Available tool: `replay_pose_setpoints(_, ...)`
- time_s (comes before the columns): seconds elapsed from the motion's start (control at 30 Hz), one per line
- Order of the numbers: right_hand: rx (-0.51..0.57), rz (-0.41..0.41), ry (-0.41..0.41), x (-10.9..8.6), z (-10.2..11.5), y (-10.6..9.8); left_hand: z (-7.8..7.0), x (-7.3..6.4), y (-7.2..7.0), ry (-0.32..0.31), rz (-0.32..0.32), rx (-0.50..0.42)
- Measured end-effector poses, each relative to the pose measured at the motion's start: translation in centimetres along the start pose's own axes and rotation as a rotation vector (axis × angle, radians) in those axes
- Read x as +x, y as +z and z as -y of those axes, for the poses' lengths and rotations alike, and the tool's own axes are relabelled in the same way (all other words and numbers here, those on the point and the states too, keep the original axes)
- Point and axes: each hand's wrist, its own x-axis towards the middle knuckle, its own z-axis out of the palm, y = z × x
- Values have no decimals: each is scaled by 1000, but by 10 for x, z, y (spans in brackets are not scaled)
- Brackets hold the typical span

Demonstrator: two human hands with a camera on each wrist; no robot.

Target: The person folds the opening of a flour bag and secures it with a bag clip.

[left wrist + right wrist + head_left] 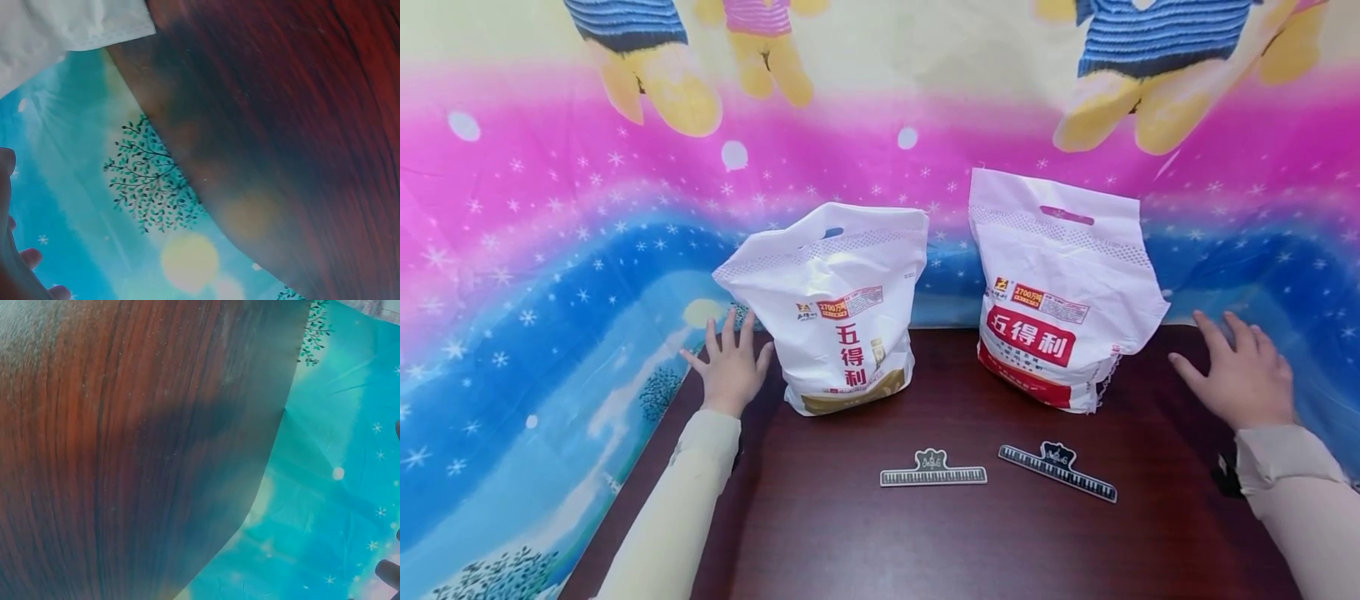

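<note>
Gold-based bag [850,321]: left hand [730,367], spread wide, at eight o'clock; grey clip [932,472] at five. Red-panelled bag [1052,300]: right hand [1243,371], spread wide, at four; black clip [1058,472] at six.

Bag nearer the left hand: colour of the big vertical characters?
The big characters on that white bag are red; the head view shows them best.
</note>
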Motion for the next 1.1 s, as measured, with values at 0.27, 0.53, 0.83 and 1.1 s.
replay_pose_setpoints(0.27, 31, -56, 14, -6, 14, -10, -3, -8, -6, 20, -83, -74)
replay_pose_setpoints(0.53, 76, -200, 14, -10, 27, -13, -10, -12, -11, 35, -175, -126)
replay_pose_setpoints(0.83, 128, -357, 8, -16, 45, -20, -19, -16, -18, 84, -327, -163)
replay_pose_setpoints(1.1, 181, -439, -1, -20, 63, -27, -30, -20, -26, 138, -450, -182)
